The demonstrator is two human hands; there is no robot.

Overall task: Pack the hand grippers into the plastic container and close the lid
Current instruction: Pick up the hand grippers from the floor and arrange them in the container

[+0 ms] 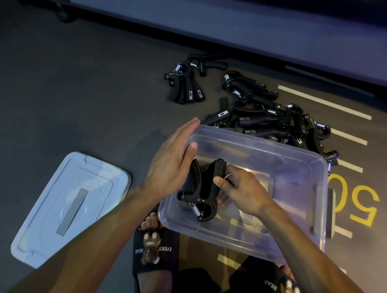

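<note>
A clear plastic container [266,145] stands open on the dark floor in front of me. My left hand [171,165] holds its left wall, thumb inside the rim and fingers along the outside. My right hand [241,191] reaches into the container and grips one handle of a black hand gripper [199,189], whose spring end points toward me near the bottom. Just beyond the container lies a pile of several black hand grippers [274,119]. A smaller group of hand grippers [184,83] lies farther left. The pale lid [72,207] rests flat on the floor at my left.
My feet in black slides [155,252] are just under the container's near edge. A yellow "50" [362,204] and white lines are painted on the floor at the right. A raised grey ledge [239,32] runs along the back.
</note>
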